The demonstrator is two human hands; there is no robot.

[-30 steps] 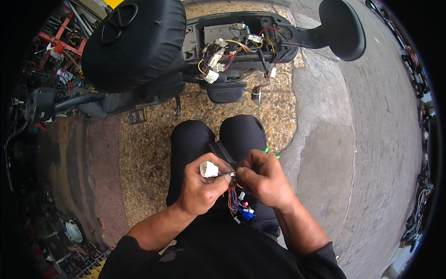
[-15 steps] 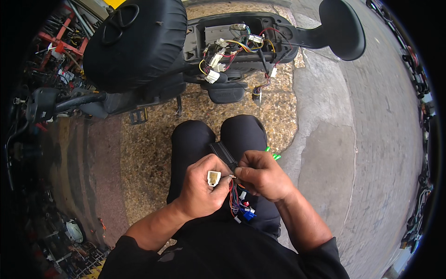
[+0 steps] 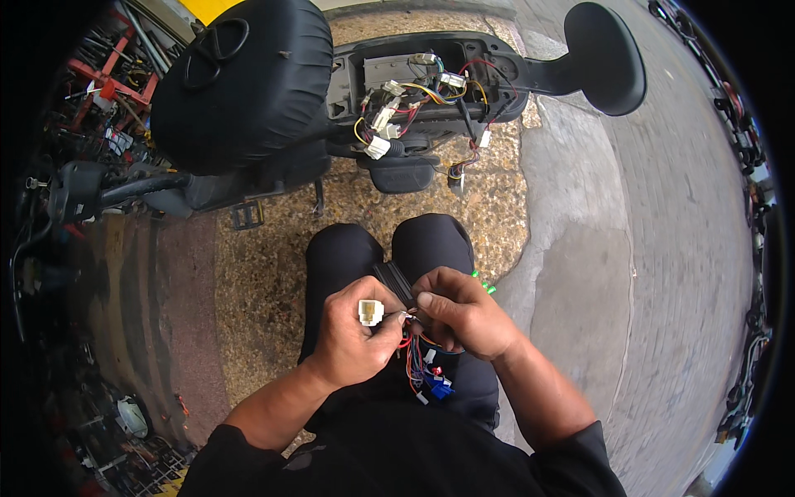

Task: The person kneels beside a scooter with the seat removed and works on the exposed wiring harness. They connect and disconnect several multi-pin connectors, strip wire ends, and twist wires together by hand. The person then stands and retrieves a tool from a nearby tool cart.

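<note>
My left hand (image 3: 354, 331) is closed, with a white plastic connector (image 3: 371, 312) tucked in its curled fingers and a thin wire end (image 3: 408, 316) pinched at the thumb tip. Against it, my right hand (image 3: 465, 311) is also closed, thumb and forefinger gripping the wire's end from the other side. A finned black controller box (image 3: 393, 282) rests on my thighs beyond the hands. From below the fingers hangs a bundle of coloured wires (image 3: 415, 363), with small white and red plugs and a blue connector (image 3: 441, 389) at its lower end.
Ahead stands a scooter with its black seat (image 3: 244, 91) raised and its open compartment (image 3: 397, 66) showing loose white connectors (image 3: 383, 116). A black backrest (image 3: 604, 58) juts out to the right. Green plugs (image 3: 490, 289) show beside my right knee. Tools and parts crowd the left (image 3: 116, 99).
Both hands stay close together over my lap. The white connector in my left hand has shifted slightly left and turned, and the wire end between the fingers shows more clearly.
</note>
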